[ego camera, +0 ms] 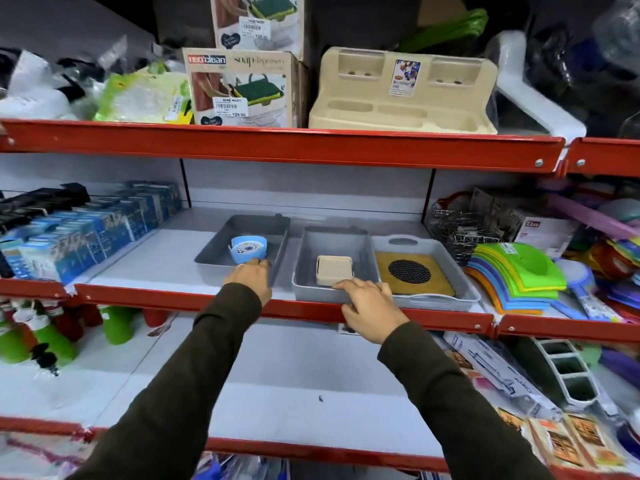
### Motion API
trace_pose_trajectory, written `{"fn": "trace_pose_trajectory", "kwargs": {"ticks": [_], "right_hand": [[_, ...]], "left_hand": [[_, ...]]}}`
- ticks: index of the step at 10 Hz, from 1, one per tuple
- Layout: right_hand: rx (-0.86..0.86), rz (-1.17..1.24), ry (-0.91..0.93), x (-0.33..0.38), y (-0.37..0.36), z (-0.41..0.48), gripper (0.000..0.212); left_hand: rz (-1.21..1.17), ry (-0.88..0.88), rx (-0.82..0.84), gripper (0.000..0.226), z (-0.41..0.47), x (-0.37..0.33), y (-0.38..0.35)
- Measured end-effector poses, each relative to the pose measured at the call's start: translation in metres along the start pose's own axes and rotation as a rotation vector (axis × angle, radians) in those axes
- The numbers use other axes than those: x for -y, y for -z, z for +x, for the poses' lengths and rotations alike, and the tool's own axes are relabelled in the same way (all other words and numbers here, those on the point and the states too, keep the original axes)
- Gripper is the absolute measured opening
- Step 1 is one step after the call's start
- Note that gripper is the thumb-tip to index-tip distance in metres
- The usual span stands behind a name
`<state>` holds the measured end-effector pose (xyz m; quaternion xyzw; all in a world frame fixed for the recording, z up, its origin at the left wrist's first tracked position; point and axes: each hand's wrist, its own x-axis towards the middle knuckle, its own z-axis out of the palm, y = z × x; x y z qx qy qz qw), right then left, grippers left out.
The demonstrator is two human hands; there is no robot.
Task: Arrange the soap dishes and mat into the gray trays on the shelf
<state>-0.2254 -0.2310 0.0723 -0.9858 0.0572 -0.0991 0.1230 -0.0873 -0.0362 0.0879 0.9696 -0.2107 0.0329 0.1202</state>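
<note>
Three trays: gray, side by side on our shelf (166,268).
Left hand (248,279): gripping blue soap dish (248,250) in left tray (242,233).
Right hand (367,303): clasping middle tray (334,244) rim, beige soap dish (334,270) inside.
Right tray (426,271): holds mat (412,273).

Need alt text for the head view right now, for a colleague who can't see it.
Three gray trays sit on a red-edged shelf: a blue soap dish in the left tray, a beige soap dish in the middle tray, a yellow mat in the right tray. The left hand touches the blue dish; the right hand grips the middle tray's front rim.

Three gray trays on a red-edged shelf (277,308), each filled.
Left tray (242,223): round blue soap dish (248,249) (tilted); middle tray (311,258): square beige soap dish (334,270); three o'clock tray (460,271): yellow mat (414,273).
</note>
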Motion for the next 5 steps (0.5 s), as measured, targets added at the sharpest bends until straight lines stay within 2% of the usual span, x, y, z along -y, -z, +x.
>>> {"fn": "trace_pose_trajectory", "kwargs": {"ticks": [1,4,5], "right_hand": [[-0.002,-0.015,-0.015,0.004,0.000,-0.002,0.048],[0.020,-0.081,-0.018,0.016,0.016,-0.012,0.051],[-0.284,-0.124,0.056,0.023,0.039,-0.014,0.052]], "left_hand": [[-0.081,-0.061,0.031,0.058,-0.022,-0.008,-0.002],[-0.126,-0.130,0.122,0.062,-0.047,-0.013,0.007],[-0.087,-0.230,-0.048,0.060,-0.052,-0.015,0.026]]}}
